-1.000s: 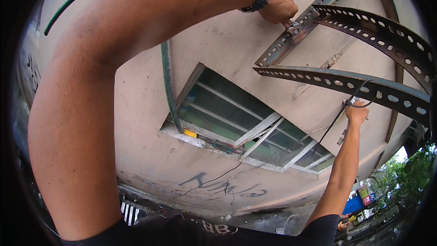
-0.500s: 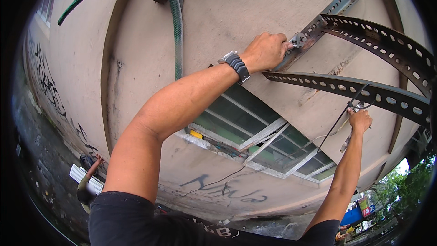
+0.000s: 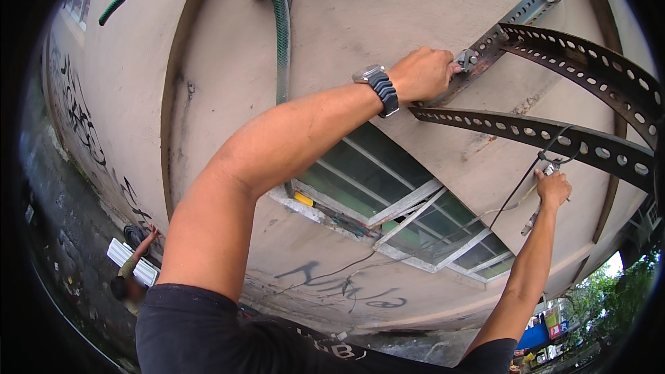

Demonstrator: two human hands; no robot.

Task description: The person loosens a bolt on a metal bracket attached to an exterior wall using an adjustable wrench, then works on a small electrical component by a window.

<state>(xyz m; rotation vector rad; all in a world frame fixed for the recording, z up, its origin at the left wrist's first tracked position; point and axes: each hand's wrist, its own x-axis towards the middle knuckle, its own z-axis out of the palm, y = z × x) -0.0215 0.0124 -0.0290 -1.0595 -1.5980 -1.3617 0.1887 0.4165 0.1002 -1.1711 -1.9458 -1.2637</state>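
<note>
Fingers of my left hand (image 3: 422, 73) are closed round a silver adjustable wrench (image 3: 467, 59), whose head is on the slanting angle-steel rail (image 3: 522, 12) bolted to the wall. Two perforated steel arms (image 3: 589, 55) stick out from this rail to the right. Below the lower arm (image 3: 601, 149), my right hand (image 3: 553, 187) grips a silver metal tool (image 3: 530, 223), its exact kind unclear. A black cable (image 3: 568, 131) loops over that arm beside the hand and hangs down.
A louvred window (image 3: 374, 170) with small tools on its sill sits below. A green hose (image 3: 280, 34) hangs upper left. At lower left another person (image 3: 128, 280) reaches toward the wall near white slatted panels (image 3: 118, 253). Trees (image 3: 623, 284) show at lower right.
The view has shifted, bringing the other person into sight. My left forearm and elbow have lowered, while that hand stays on the wrench at the rail. My right hand keeps its grip.
</note>
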